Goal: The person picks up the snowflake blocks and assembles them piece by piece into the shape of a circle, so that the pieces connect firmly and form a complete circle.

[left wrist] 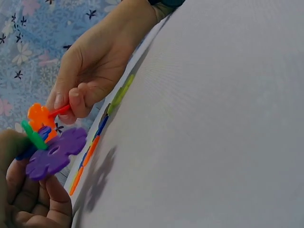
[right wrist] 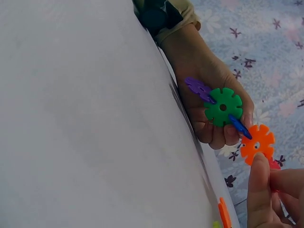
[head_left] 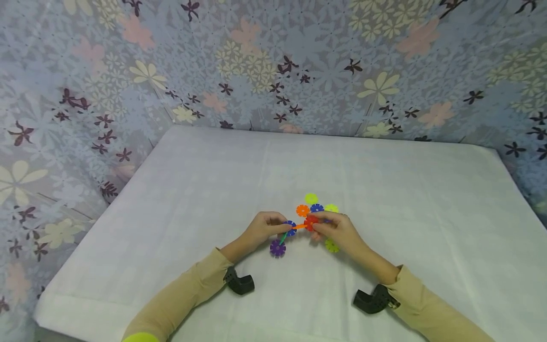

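A chain of notched plastic flower discs runs between my two hands, held above the white table. In the head view my left hand (head_left: 264, 228) pinches the blue disc (head_left: 292, 228) of the chain. From that one hang a green disc (right wrist: 223, 107) and a purple disc (left wrist: 57, 153), slotted together. On the other side an orange disc (right wrist: 258, 144) links the blue disc to a red disc (head_left: 310, 223). My right hand (head_left: 342, 231) pinches this red disc between thumb and fingers, which partly cover it.
Loose discs lie on the white tablecloth (head_left: 205, 185) just beyond and beside my right hand: yellow (head_left: 311, 198), orange (head_left: 302, 210), blue (head_left: 316, 208) and a yellow-green one (head_left: 332, 245) nearer me. A flowered cloth (head_left: 256, 66) hangs behind the table. Black wrist mounts (head_left: 240, 281) sit below both hands.
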Tool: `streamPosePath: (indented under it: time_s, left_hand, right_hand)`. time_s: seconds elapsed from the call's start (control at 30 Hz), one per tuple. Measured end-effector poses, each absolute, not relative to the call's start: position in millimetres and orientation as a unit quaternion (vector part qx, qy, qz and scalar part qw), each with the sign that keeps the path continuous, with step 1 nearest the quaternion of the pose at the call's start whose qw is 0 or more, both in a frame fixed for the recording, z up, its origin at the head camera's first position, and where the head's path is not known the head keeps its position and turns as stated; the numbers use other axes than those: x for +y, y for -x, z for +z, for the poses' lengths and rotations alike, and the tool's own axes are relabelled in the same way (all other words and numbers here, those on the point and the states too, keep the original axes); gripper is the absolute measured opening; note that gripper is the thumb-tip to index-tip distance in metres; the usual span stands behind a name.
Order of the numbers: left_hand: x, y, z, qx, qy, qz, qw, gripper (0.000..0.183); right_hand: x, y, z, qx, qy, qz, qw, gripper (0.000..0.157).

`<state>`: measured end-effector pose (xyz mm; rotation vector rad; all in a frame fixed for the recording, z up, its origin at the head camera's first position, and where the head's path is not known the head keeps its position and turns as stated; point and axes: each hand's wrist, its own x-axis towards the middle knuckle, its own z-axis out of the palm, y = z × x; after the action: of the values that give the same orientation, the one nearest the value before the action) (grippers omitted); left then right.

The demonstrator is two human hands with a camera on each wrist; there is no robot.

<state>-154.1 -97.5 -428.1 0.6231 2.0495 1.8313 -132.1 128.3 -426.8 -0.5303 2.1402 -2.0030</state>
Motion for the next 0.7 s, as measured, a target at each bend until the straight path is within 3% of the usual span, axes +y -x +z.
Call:
streamPosePath:
  time_s: [0.33, 0.47, 0.57, 0.7]
  left_hand:
    - [-93, 146, -409, 0.721, -0.233, 0.630, 0.169, 0.012]
    - [-93, 151, -418, 0.716, -0.218, 0.640, 0.173, 0.012]
    - [-94, 156, -427, 0.705, -0.207, 0.655, 0.176, 0.013]
    - [-96, 158, -432, 0.688, -0.202, 0.674, 0.178, 0.014]
  right_hand:
    - [128, 132, -428, 0.708, 0.232, -0.666, 0.048, 0.021]
    - [129, 133, -427, 0.719, 0.226, -0.656, 0.029, 0.032]
    - [130, 136, -427, 0.742, 0.228, -0.630, -0.022, 0.037]
    - [135, 141, -427, 0.820, 0.239, -0.509, -0.105, 0.023]
